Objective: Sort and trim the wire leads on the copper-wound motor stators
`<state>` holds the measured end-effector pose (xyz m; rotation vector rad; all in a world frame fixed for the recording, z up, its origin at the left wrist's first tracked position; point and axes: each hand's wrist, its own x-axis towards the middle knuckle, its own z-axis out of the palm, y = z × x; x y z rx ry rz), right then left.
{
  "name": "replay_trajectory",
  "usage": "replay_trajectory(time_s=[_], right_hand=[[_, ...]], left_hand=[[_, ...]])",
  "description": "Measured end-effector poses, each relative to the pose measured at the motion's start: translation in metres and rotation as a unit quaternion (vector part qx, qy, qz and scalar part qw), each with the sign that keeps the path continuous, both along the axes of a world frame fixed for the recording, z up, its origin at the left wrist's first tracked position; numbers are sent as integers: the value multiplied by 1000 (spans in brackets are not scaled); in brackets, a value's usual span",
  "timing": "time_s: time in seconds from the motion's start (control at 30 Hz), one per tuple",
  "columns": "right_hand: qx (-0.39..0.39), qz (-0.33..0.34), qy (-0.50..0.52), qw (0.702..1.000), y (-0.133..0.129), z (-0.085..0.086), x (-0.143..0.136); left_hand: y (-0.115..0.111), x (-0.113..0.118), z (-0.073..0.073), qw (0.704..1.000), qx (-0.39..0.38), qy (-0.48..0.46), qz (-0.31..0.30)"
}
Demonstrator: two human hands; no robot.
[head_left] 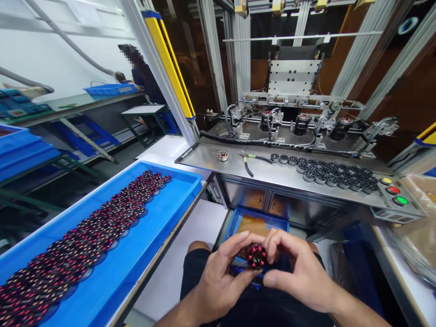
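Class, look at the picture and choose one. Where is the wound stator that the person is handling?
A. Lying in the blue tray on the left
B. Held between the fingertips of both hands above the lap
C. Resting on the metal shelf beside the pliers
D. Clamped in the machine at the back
B: the stator sits pinched between the left hand and the right hand, above the lap.

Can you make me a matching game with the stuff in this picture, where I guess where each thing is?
Things:
1. red wound coil
2. pliers
3. green button
4. rows of coils

Places:
A. in the blue tray
B. between the left hand and right hand
C. far right of the metal shelf
D. lying mid-shelf

Pairs: 1-B, 2-D, 3-C, 4-A
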<state>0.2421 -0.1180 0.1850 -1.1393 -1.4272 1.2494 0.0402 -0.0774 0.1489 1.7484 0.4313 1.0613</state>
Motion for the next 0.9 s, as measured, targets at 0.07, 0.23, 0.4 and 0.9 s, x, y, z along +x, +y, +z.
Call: replay_trajectory(time_s=[0.07, 0.23, 0.4, 0.9], right_hand=[[-7, -5, 27, 1000, 0, -4, -11], [2, -66, 97, 993, -5, -25, -25], [39, -109, 94, 989, -12, -34, -31], [67, -56, 151, 985, -15, -33, -39]], left_hand=[[-2, 0, 2, 1000, -10, -3, -3], [-3, 0, 5, 989, -139, -41, -16], [0, 2, 3, 958, -269, -82, -61], [-1, 9, 7, 979, 138, 27, 146]])
